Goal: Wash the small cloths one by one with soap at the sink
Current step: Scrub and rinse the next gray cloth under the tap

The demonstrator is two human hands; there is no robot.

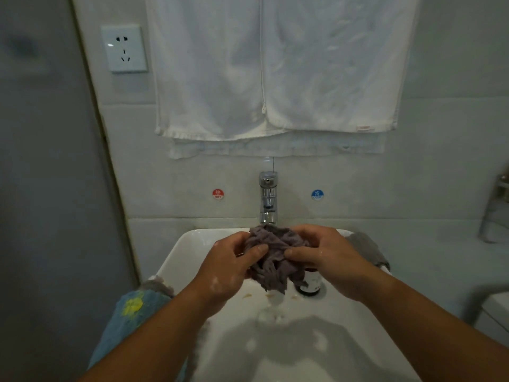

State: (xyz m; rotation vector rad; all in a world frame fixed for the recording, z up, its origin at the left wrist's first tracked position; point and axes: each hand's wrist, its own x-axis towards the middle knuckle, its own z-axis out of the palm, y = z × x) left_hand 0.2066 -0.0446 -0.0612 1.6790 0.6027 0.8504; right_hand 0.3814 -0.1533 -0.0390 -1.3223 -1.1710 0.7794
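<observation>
Gripping a crumpled grey cloth from both sides, the left hand and right hand hold it over the back of the sink, just under the tap, with fingers curled into it. A bottle stands in the basin below. A blue cloth drapes the left rim and a second grey cloth the right rim. Suds fleck the basin's front half.

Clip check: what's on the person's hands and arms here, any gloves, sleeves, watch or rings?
No gloves, and no sleeves in view: the left forearm and right forearm are bare to the frame edge. No watch, bracelet or ring shows on the left hand or right hand. Both hands carry small white flecks of suds, most near the left wrist.
</observation>
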